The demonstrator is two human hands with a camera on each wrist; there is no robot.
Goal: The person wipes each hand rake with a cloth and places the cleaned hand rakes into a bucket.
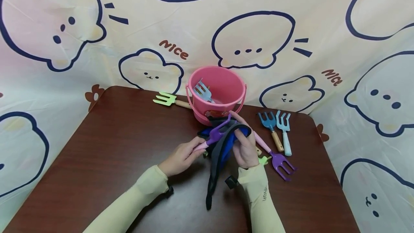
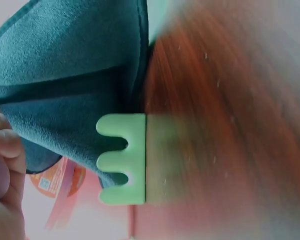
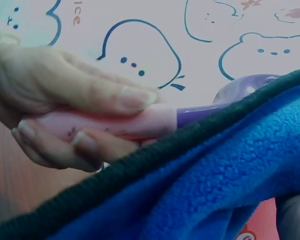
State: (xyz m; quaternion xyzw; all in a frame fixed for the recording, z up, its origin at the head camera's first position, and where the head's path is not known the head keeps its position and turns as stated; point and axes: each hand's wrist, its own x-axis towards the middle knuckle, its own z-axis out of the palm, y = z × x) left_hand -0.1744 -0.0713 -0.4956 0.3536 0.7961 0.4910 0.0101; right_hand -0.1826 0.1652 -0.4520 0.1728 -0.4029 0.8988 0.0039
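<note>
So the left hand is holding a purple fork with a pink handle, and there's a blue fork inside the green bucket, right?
Not quite: the bucket is pink, not green, as the head view shows. The rest holds: the left hand grips the purple fork by its pink handle, and a blue fork sits inside the bucket.

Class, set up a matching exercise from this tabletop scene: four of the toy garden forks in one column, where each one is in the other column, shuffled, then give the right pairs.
Forks
1. Light blue fork
2. Green fork
3. Purple fork with pink handle
4. Dark blue fork with wooden handle

Places
A. On the table, left of the pink bucket
B. Held in the left hand
C. On the table, right of the bucket
D. Inside the bucket

Pairs: 1-D, 2-A, 3-B, 4-C
</note>
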